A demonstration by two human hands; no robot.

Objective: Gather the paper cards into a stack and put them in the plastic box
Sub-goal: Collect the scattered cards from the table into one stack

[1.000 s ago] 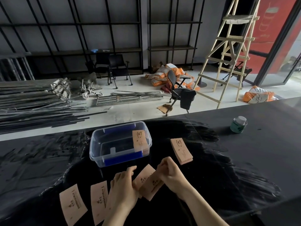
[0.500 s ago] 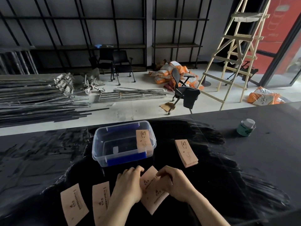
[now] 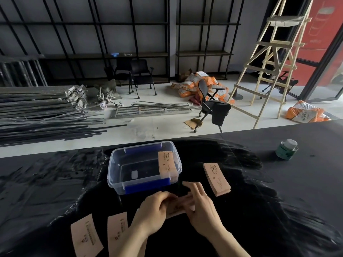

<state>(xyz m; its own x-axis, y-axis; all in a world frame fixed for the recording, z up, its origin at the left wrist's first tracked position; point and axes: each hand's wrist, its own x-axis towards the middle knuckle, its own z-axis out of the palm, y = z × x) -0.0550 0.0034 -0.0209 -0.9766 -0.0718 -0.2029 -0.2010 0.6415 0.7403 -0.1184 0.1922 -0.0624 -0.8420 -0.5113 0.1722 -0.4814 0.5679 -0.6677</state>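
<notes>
Your left hand (image 3: 152, 212) and right hand (image 3: 202, 208) meet over the black desk (image 3: 278, 201), each grip closed on opposite ends of a small bunch of paper cards (image 3: 176, 206) held between them, just in front of the clear plastic box (image 3: 118, 184). One card (image 3: 167, 164) leans inside the box's right end. A stack of cards (image 3: 216, 179) lies right of the box; two loose cards (image 3: 85, 236) lie beside your left forearm.
</notes>
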